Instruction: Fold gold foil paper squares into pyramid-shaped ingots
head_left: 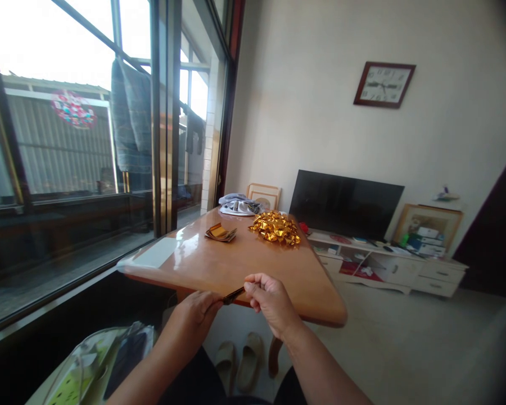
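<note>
A thin folded strip of dark, gold-edged foil paper [233, 295] is stretched between my two hands, just over the near edge of the wooden table [236, 264]. My left hand [196, 318] pinches its left end. The right end is pinched between the thumb and fingers of my right hand [272, 301]. Farther up the tabletop lies a small stack of gold paper sheets [220, 232], its edges curled. To the right of the stack is a heap of shiny folded gold foil pieces [277, 227].
Crumpled white and grey cloth [238, 204] rests at the table's far end. A low white cabinet [400, 270] with a television [348, 203] stands behind. Slippers [248, 360] are on the floor below. At lower left are a phone-like dark object [126, 360] and a green patterned item [82, 368].
</note>
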### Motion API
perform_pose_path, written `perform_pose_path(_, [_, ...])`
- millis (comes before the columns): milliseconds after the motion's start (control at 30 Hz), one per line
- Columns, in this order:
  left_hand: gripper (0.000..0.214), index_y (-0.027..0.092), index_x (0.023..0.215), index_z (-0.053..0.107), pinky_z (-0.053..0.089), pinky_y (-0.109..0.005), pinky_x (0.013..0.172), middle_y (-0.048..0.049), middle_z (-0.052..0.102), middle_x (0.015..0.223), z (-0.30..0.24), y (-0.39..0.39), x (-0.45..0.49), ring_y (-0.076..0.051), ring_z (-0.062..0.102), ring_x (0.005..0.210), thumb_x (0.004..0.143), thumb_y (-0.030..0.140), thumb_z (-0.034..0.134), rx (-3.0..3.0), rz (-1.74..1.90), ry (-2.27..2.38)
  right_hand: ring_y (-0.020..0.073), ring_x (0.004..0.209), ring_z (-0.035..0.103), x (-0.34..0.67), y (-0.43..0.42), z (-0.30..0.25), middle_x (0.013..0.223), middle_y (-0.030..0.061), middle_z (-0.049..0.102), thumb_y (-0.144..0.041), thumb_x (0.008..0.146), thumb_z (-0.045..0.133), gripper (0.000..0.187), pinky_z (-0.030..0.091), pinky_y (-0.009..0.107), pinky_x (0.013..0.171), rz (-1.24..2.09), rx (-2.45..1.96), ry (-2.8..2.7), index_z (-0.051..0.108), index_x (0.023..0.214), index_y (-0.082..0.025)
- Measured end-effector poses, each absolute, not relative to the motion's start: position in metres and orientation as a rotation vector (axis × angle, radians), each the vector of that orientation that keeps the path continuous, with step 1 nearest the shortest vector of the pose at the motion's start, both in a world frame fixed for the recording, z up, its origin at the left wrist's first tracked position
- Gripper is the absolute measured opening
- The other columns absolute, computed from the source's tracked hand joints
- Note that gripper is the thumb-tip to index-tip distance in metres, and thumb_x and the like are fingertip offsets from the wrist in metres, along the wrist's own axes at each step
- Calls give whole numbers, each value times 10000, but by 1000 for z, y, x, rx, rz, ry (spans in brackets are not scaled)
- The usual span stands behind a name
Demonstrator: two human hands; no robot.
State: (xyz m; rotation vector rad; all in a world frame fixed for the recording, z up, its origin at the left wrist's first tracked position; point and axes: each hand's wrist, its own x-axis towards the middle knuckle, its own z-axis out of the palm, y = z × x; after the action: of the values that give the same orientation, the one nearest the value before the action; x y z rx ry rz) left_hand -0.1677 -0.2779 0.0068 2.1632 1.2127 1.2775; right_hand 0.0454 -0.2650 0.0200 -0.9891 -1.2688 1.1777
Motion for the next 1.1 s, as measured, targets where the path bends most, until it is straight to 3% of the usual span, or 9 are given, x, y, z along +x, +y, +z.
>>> perform_pose_path(200, [236, 290, 1073, 765, 482, -293, 897, -52, 765, 1065, 3, -276, -168, -251, 688, 999, 940, 348, 578, 2227, 1250, 1235, 104, 575, 552, 43, -264, 20, 725, 8, 669, -356, 778, 742, 253, 418, 221, 534, 1224, -952, -1277, 661, 910, -156])
perform_pose_path(400, [274, 278, 1076, 758, 499, -281, 843, -47, 766, 1065, -3, -278, -169, -235, 699, 978, 949, 387, 540, 2225, 1210, 1392, 109, 602, 573, 45, -264, 19, 739, 7, 668, -332, 774, 744, 245, 446, 229, 565, 1241, -945, -1291, 659, 918, -153])
perform_pose_path(667, [270, 236, 963, 784, 483, -246, 594, -20, 757, 732, 0, -282, -164, -212, 694, 682, 861, 425, 620, 1927, 1303, 1346, 107, 598, 570, 46, -265, 18, 723, -4, 664, -307, 754, 740, 237, 452, 226, 571, 1269, -937, -1308, 654, 918, -159])
perform_pose_path(867, [259, 201, 944, 766, 517, -255, 623, -37, 775, 810, -3, -278, -161, -223, 710, 739, 859, 415, 648, 1856, 1293, 1244, 94, 560, 517, 45, -265, 16, 674, -26, 635, -224, 734, 669, 175, 412, 210, 541, 1222, -1015, -1330, 641, 896, -164])
perform_pose_path(1100, [344, 170, 1089, 733, 585, -349, 838, -101, 786, 1038, -14, -271, -156, -279, 741, 957, 829, 394, 704, 1704, 1389, 1118, 99, 542, 464, 38, -263, 5, 621, -61, 547, -224, 747, 621, 146, 354, 211, 505, 1035, -1055, -1403, 633, 885, -178])
